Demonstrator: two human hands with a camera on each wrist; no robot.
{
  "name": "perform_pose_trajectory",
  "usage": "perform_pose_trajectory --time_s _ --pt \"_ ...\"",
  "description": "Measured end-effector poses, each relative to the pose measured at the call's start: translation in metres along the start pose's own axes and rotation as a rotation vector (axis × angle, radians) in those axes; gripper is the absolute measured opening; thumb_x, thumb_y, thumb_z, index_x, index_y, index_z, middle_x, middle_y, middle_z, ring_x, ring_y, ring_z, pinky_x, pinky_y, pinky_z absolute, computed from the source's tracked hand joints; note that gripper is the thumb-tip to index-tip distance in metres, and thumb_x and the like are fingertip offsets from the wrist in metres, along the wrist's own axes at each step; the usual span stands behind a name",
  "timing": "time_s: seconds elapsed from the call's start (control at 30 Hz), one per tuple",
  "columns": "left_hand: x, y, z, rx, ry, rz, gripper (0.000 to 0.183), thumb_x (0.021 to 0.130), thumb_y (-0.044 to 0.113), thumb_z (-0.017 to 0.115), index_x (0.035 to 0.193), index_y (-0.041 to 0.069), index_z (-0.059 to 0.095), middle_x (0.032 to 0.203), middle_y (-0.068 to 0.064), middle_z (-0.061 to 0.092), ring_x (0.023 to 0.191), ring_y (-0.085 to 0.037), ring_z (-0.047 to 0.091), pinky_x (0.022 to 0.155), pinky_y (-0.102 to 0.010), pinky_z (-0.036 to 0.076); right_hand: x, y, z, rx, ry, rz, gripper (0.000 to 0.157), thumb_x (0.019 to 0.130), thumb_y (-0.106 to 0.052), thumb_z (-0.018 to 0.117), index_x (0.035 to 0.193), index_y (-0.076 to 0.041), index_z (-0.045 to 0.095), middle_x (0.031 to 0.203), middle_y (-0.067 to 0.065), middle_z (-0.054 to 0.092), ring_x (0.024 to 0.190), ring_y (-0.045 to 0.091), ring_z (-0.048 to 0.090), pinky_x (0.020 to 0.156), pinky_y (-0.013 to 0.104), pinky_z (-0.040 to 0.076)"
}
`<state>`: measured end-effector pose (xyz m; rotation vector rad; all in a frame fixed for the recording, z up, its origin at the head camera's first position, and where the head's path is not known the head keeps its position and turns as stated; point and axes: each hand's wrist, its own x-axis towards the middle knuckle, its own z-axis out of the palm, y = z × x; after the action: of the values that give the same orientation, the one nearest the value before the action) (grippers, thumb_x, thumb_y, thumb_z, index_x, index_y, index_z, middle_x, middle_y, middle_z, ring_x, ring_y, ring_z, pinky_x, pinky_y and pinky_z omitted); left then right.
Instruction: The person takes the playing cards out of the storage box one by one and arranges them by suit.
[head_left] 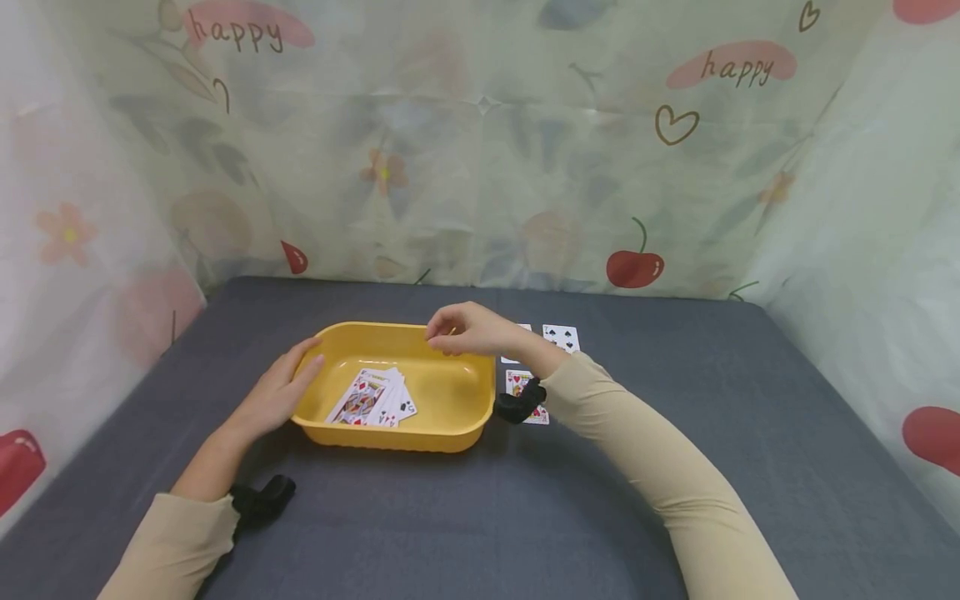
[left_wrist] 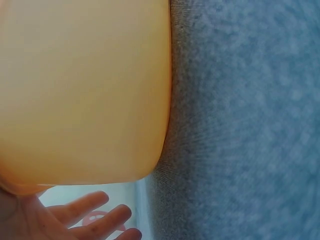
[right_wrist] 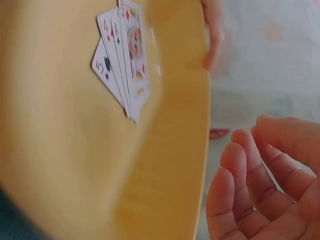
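A yellow plastic basin [head_left: 450, 387] sits on the dark cloth. My left hand [head_left: 272, 392] holds its left end, thumb inside the rim; in the left wrist view the other fingers [left_wrist: 102, 222] spread outside the wall. Fanned playing cards [head_left: 367, 398] lie face up in the basin's left half; a diamond face card, a four of diamonds, an ace and a five show in the right wrist view. Above the basin's far right corner hovers my right hand [head_left: 472, 327], fingers loosely bent, with nothing between thumb and fingertips [right_wrist: 227, 177].
Right of the basin, several cards lie on the table: a spade card [head_left: 561, 337], a heart face card [head_left: 517, 381] partly behind the right wrist's black strap [head_left: 519, 403], and one mostly covered by the right hand. A patterned curtain [head_left: 480, 192] encloses the table's back and sides.
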<state>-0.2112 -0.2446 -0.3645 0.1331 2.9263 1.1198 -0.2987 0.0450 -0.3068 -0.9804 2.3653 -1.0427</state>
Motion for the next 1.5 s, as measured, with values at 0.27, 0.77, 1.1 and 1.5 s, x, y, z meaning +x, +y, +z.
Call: perform_pose_trajectory --time_s 0.27,0.77,1.1,1.5 --pt "-0.001 0.000 -0.001 -0.007 0.000 -0.007 0.064 0.101 0.045 0.027 0.147 0.002 0.020 0.150 -0.030 0.021 0.137 -0.048 0.020 0.109 -0.063 0.018 0.027 -0.014 0.015 -0.064 -0.067 0.000 0.022 0.090 -0.018 0.061 0.107 -0.004 0.064 0.098 0.008 0.066 0.082 0.011 0.058 0.071 0.018 0.050" --pt "-0.001 -0.001 -0.001 -0.015 0.000 0.000 0.063 0.101 0.043 0.028 0.147 0.001 0.021 0.149 -0.030 0.022 0.137 -0.048 0.020 0.109 -0.063 0.017 0.059 -0.022 0.043 -0.074 -0.146 0.054 0.024 0.087 -0.016 0.065 0.109 -0.004 0.063 0.104 0.010 0.066 0.081 0.009 0.058 0.067 0.017 0.048" --pt "-0.001 0.000 -0.001 -0.013 -0.009 -0.013 0.063 0.101 0.043 0.029 0.147 0.001 0.020 0.150 -0.029 0.021 0.137 -0.048 0.020 0.109 -0.063 0.017 0.071 -0.017 0.062 -0.033 -0.191 0.113 0.029 0.083 -0.010 0.068 0.110 -0.001 0.060 0.092 0.006 0.060 0.069 0.009 0.050 0.059 0.017 0.044" --pt "0.000 -0.001 -0.001 -0.019 -0.010 -0.009 0.063 0.101 0.044 0.028 0.147 0.002 0.020 0.150 -0.029 0.020 0.138 -0.048 0.019 0.109 -0.063 0.017 0.076 -0.016 0.070 -0.159 -0.189 0.157 0.039 0.078 -0.017 0.076 0.110 -0.007 0.057 0.102 0.005 0.056 0.081 0.010 0.051 0.063 0.015 0.045"
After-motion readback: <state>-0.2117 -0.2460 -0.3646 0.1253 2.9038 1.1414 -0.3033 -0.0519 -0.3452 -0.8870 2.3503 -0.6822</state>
